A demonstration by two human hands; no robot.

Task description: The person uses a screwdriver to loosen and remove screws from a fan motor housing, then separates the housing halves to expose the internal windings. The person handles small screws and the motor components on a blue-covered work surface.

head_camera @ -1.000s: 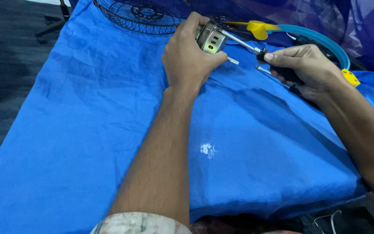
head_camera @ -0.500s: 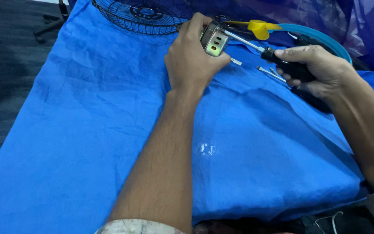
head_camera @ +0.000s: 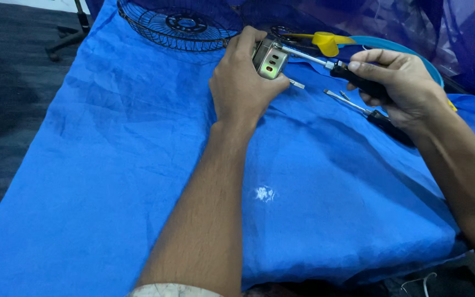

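Observation:
My left hand grips a small metal fan motor with a short shaft sticking out to the right, held just above the blue cloth. A black-handled screwdriver is held in my right hand, its metal shank reaching left to the motor's top. Both forearms stretch up from the bottom of the head view.
A black wire fan grille lies at the cloth's far edge. A second screwdriver rests on the cloth under my right hand. A yellow-handled tool and a blue ring-shaped part sit behind. Dark floor runs along the left.
The screwdriver tip has stayed at the motor while my right hand shifted slightly along the handle. The motor turned a little in my left hand.

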